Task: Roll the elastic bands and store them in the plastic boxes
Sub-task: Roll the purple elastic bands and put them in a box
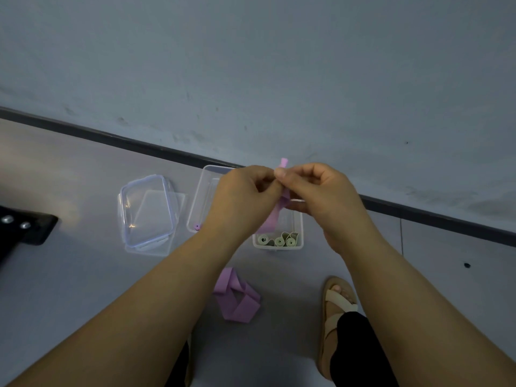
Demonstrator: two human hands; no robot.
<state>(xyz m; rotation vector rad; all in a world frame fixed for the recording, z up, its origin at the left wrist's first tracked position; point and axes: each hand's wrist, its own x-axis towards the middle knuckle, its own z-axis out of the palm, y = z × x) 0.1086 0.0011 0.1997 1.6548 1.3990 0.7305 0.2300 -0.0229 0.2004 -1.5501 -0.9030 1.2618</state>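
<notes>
Both hands are raised above the boxes and pinch one purple elastic band (275,216). My left hand (245,196) and my right hand (315,191) meet at its upper end, which pokes out above the fingers; the rest hangs down between them. Under my left hand stands a clear plastic box (199,202) with one small purple roll (197,227) in its near corner. A second clear box (298,236) under my right hand holds three pale green rolls (279,241). More purple bands (237,297) lie in a loose heap on the floor nearer to me.
Two clear lids (148,210) lie stacked on the floor left of the boxes. A black object (25,227) sits at the far left. My sandalled foot (337,311) is at the lower right. A wall with a dark skirting strip (139,143) runs behind the boxes.
</notes>
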